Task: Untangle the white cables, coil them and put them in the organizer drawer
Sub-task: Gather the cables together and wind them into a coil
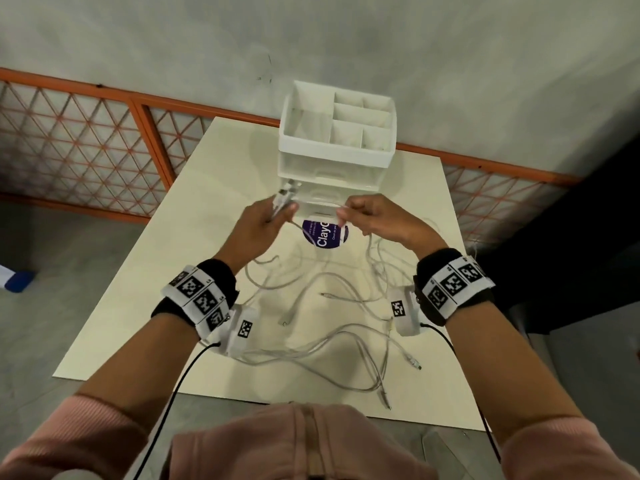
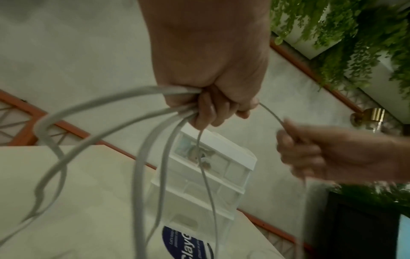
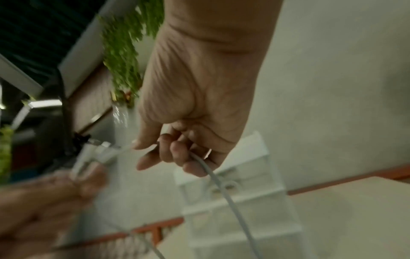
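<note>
Several white cables lie tangled on the cream table and rise into both hands. My left hand grips a bunch of cable ends, plugs sticking up past its fingers; in the left wrist view the strands hang from its fist. My right hand pinches one cable that runs across to the left hand, and the rest of it drops from its curled fingers. The white organizer with clear drawers stands just behind the hands.
A round purple sticker lies on the table under the hands. Loose plugs lie near the front right edge. An orange lattice rail runs behind the table. Black sensor wires trail from both wristbands.
</note>
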{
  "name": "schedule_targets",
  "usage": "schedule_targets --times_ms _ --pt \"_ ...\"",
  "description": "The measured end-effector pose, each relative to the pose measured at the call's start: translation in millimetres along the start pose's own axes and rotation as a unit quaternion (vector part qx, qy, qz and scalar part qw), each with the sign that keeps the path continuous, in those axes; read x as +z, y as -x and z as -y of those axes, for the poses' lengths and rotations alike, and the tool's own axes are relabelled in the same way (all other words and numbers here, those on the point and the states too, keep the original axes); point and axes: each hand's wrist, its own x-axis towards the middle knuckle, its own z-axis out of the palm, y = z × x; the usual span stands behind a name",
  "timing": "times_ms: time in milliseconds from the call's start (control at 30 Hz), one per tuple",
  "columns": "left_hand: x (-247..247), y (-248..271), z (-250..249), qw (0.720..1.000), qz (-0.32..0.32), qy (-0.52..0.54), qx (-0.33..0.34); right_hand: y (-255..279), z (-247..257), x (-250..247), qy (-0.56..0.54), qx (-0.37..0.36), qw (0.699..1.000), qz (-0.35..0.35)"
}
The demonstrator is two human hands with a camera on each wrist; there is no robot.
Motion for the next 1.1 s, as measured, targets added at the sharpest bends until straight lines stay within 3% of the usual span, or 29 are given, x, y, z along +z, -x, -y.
schedule_targets --times_ms 100,233,367,433,567,667,733,800,867,967,1100 --pt "-18.7 -3.0 14.4 0.995 -0.09 0.035 -0.018 16.7 -48.1 1.7 0.044 0.064 0.996 0.039" --pt "-27.5 -0.8 22.1 0.997 -0.073 0.025 -0.021 27.9 -88.3 18.1 0.047 0.125 0.989 0.062" --pt "-29.1 -0.7 25.8 0.984 -0.141 0.093 -0.05 30.7 -101.3 22.3 0.086 0.126 0.988 -0.003" --pt "-34.0 -1.1 25.6 0.979 -0.16 0.115 -0.055 33.0 -110.2 22.3 0.108 0.148 0.983 -0.002" --pt "-35.2 6.0 22.6 0.977 -0.135 0.156 -0.06 37.7 -113.7 27.9 0.078 0.176 0.981 0.001" --pt "-37.6 11.9 23.5 0.979 -0.039 0.156 -0.126 42.0 -112.5 29.5 0.059 0.203 0.976 0.057" --pt "-41.4 15.4 28.4 0.972 0.138 0.031 -0.189 44.1 -121.2 31.3 0.116 0.241 0.954 0.131" --pt "-42.7 21.9 32.1 0.922 0.312 -0.077 -0.215 45.3 -126.8 36.5 0.204 0.269 0.919 0.204" --pt "-39.3 30.1 35.1 0.877 0.407 -0.113 -0.228 43.4 -128.5 44.9 0.226 0.29 0.9 0.235" --pt "-29.6 40.5 45.9 0.839 0.455 -0.164 -0.25 29.9 -123.5 64.2 0.232 0.27 0.912 0.202" --pt "-24.7 46.3 47.5 0.822 0.473 -0.164 -0.272 2.1 -105.1 102.4 0.207 0.142 0.961 0.119"
